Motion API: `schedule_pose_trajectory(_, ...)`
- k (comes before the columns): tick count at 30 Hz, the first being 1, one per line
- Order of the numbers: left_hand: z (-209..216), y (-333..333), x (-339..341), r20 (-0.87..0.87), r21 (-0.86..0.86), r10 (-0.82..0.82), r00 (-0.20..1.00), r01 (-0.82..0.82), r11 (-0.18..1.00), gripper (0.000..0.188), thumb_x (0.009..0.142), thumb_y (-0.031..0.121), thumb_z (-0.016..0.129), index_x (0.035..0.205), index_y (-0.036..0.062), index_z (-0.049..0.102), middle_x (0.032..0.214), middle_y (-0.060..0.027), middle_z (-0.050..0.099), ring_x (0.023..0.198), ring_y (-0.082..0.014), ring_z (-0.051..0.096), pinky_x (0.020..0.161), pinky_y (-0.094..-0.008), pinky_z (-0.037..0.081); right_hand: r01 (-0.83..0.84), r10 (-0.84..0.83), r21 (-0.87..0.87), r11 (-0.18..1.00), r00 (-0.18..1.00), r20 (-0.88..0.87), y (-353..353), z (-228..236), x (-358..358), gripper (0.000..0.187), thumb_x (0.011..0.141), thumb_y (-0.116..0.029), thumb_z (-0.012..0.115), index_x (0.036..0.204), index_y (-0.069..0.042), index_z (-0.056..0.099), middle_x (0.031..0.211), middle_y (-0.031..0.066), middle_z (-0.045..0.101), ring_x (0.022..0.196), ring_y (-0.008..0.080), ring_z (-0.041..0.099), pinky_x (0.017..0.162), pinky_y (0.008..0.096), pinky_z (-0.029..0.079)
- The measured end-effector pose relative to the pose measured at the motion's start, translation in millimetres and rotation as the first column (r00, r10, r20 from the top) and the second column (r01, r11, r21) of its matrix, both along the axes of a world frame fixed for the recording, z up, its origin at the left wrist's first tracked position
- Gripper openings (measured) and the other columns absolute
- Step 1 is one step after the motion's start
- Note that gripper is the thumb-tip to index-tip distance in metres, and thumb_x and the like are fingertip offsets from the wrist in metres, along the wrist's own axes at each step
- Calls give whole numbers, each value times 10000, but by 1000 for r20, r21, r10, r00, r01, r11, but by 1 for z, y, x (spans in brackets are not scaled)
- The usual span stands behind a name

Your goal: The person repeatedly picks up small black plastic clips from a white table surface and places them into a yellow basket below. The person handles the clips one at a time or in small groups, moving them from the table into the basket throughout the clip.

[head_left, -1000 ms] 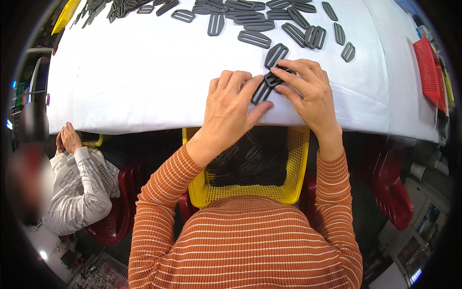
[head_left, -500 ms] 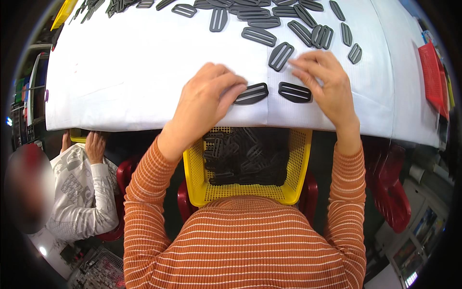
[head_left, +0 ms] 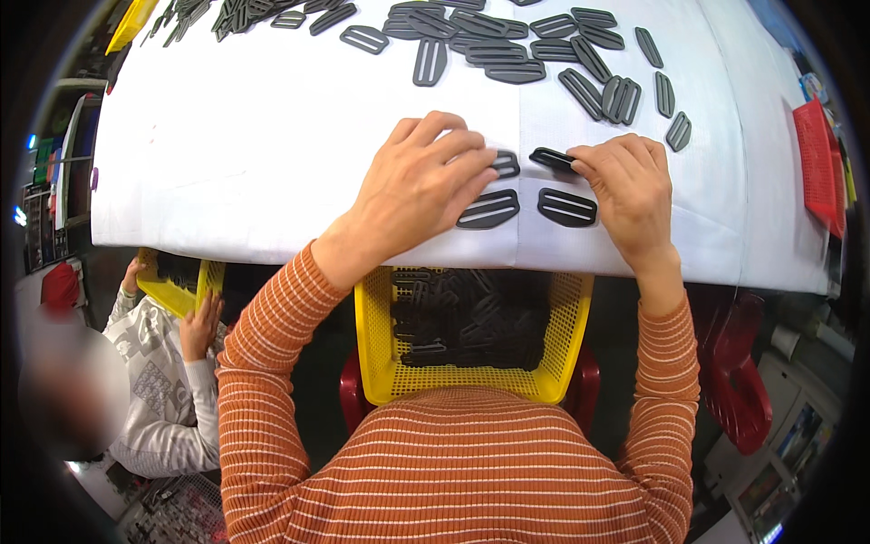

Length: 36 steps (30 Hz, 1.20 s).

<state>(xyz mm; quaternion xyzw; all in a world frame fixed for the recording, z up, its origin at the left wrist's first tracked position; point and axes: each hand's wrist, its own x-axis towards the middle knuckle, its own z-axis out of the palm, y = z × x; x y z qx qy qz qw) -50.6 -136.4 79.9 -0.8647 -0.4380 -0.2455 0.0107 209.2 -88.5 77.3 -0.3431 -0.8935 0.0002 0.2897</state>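
At white worktop [head_left: 272,163] front edge, left hand [head_left: 421,186] flat, open, half covering black slide buckle [head_left: 504,164], right hand [head_left: 630,186] pinching another buckle [head_left: 553,160], fingertips partly hiding it.

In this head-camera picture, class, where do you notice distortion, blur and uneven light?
Head view: the white cloth-covered table's near edge bows into a curve toward the dark circular rim; the flat black plastic slotted buckles and both hands, left and right, are sharp and evenly lit; the yellow mesh basket below sits in shade; a blurred patch lies lower left.
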Motion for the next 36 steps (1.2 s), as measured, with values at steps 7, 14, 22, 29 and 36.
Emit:
schedule_pose_trajectory(7, 0, 78, -4, -82, 232, 116, 990, -95, 968, 348, 919, 210, 643, 1225, 44, 650, 1265, -60, 633, 1188, -251, 526, 961, -380, 434, 75, -76, 33, 997, 997, 12, 62, -6, -38, 305, 853, -228, 718, 1121, -82, 704, 1219, 54, 623, 1168, 257, 541, 948, 400, 447)
schedule_pose_trajectory(14, -19, 54, -47, -161, 29, 175, 971, -173, 985, 377, 933, 236, 633, 1256, 42, 633, 1286, -71, 626, 1253, -276, 506, 1028, -414, 405, -27, 26, 6, 1000, 991, 134, 74, -16, -39, 352, 873, -301, 706, 1158, -96, 691, 1281, 35, 614, 1267, 266, 493, 1045, 451, 361)
schedule_pose_trajectory(22, -19, 75, -45, -76, 75, 337, 939, -331, 941, 349, 922, 189, 632, 1228, 22, 643, 1266, -101, 634, 1181, -278, 549, 965, -403, 439, -39, 24, 134, 990, 993, 115, 104, -19, -90, 383, 894, -361, 675, 1168, -93, 678, 1321, 47, 585, 1290, 290, 466, 1068, 486, 347)
schedule_pose_trajectory(29, -3, 22, -53, 59, -48, 293, 954, -290, 956, 221, 842, 119, 716, 1042, 25, 701, 1087, -85, 684, 1011, -273, 622, 878, -380, 490, -152, 152, 13, 988, 988, 12, 63, -6, -89, 237, 858, -316, 713, 925, -94, 763, 1163, 47, 659, 1185, 256, 537, 1005, 451, 383)
schedule_pose_trajectory(36, -2, 38, -33, 132, -119, 370, 920, -356, 927, 225, 832, 55, 699, 1051, 31, 652, 899, -118, 669, 880, -277, 633, 747, -364, 522, -20, 29, 111, 994, 997, -74, 136, -16, -150, 259, 811, -267, 759, 1015, -107, 746, 1020, 2, 674, 1016, 203, 582, 868, 391, 427)
